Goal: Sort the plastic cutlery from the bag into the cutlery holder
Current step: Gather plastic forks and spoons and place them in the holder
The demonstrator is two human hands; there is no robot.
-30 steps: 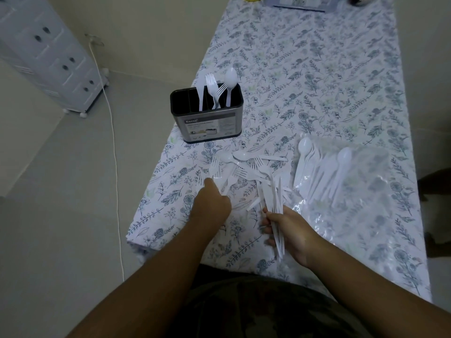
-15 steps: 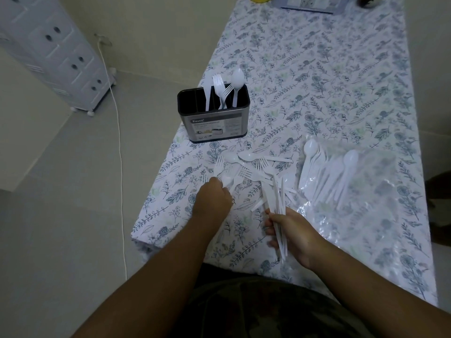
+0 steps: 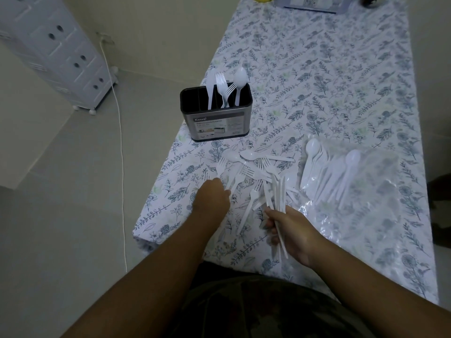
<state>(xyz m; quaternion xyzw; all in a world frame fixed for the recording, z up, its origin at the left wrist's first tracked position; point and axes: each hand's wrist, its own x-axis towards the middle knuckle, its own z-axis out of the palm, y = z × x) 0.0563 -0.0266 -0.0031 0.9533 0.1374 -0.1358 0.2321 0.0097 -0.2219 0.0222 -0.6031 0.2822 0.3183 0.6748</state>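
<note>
We count four white plastic pieces upright in the black oval cutlery holder (image 3: 216, 113) at eleven o'clock. Our right hand (image 3: 291, 230) grips thin white knives (image 3: 278, 196); our left hand (image 3: 211, 198) pinches a loose fork (image 3: 233, 179) at the scattered pile's nine o'clock edge.

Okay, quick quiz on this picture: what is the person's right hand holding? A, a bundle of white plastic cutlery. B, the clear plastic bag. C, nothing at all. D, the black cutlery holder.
A: the right hand grips a bundle of white plastic cutlery, while the cutlery holder stands apart farther up the table and the bag lies flat beside the hand.
</note>
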